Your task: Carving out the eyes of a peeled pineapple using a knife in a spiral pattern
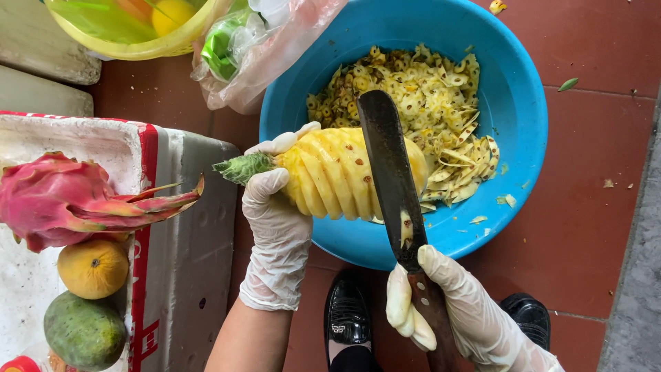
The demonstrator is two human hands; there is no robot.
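Left hand (275,220) grips pineapple (337,172) — right hand (441,296) holds knife (389,172) across it

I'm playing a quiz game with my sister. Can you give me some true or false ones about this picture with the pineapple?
1. The left hand holds the pineapple near its green top. True.
2. The right hand holds a spoon. False: it grips a knife by the handle.
3. The bowl under the pineapple is red. False: it is blue, with peel scraps inside.
4. Both hands wear thin pale gloves. True.
5. The dragon fruit lies in the bowl. False: it sits on the white box at the left, above an orange fruit.
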